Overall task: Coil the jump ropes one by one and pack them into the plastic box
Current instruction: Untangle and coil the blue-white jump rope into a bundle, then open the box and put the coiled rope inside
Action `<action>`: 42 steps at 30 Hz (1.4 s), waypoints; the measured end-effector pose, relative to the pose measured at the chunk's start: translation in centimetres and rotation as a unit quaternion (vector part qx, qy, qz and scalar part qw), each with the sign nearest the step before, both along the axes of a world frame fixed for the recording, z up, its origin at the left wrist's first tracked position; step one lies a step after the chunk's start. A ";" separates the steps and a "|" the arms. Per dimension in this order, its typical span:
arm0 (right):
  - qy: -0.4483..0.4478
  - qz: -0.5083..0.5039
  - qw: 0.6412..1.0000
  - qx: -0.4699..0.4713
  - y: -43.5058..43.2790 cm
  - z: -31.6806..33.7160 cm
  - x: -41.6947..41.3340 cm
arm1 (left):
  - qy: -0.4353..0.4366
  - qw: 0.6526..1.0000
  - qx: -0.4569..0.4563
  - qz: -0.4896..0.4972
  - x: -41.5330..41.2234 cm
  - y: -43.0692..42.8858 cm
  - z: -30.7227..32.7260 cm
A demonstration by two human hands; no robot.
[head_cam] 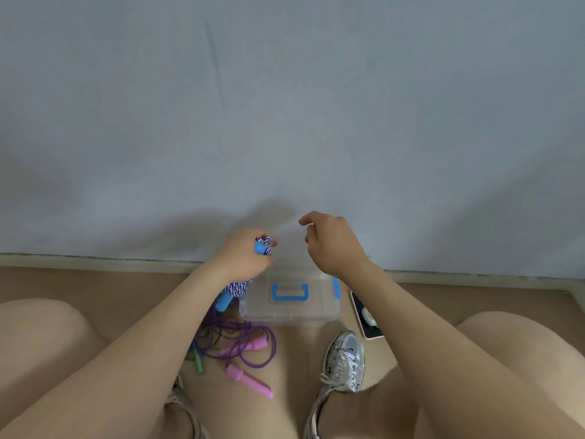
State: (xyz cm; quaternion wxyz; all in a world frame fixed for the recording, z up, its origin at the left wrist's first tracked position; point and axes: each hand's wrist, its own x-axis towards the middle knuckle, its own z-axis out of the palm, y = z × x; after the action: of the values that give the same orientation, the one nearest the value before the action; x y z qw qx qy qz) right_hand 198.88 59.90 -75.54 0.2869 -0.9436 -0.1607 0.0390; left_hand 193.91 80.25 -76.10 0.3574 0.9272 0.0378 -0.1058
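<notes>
Grey-blue fabric backdrop [285, 122] fills the upper view and meets the tan floor [95, 283] at a pale baseboard. A person sits on the floor, bare knees out to either side, forearms reaching forward.

Clear plastic box [285, 315] with blue carry handle and blue side latch sits on the floor near the backdrop, between the forearms, handle facing up.

Silver laced sneaker [345, 359] is planted just in front of the box, to its right.

Left hand [245, 253] is raised beside the box's left end. Its fingers are clamped around a bundled braided purple-and-white jump rope [239, 288]. One blue handle pokes out above the fist, and the other hangs below the wrist.

Right hand [332, 245] hovers over the box's far edge with its fingers bent, thumb and forefinger pointing toward the left hand. A blur lies between them, and I cannot tell whether they pinch anything.

Loose purple cord jump rope [269, 353] with pink handles lies tangled on the floor in front of the box. A green handle [198, 364] shows at the tangle's left edge.

A dark flat device [359, 312] lies on the floor right of the box.
</notes>
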 end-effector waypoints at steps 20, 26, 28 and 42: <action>0.258 -0.283 0.924 -0.021 -4.5 -22.7 -0.1 | 0.167 0.961 0.088 0.201 0.8 2.9 -18.3; 0.228 -0.377 0.894 0.079 -4.8 -24.7 1.4 | 0.203 0.955 0.077 0.201 0.7 3.8 -21.0; 0.235 -0.404 0.875 0.126 -5.3 -25.4 1.6 | 0.198 0.956 0.062 0.206 0.5 4.2 -21.6; 0.015 -0.110 0.988 -0.105 -1.0 -24.2 -0.9 | 0.204 0.939 0.095 0.261 -1.1 4.9 -21.8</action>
State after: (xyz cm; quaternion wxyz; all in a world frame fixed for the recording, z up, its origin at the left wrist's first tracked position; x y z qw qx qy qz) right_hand 197.97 58.92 -99.76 0.1913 -0.9797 -0.0470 0.0377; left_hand 192.80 85.17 -97.94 0.2677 0.8728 0.3601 -0.1920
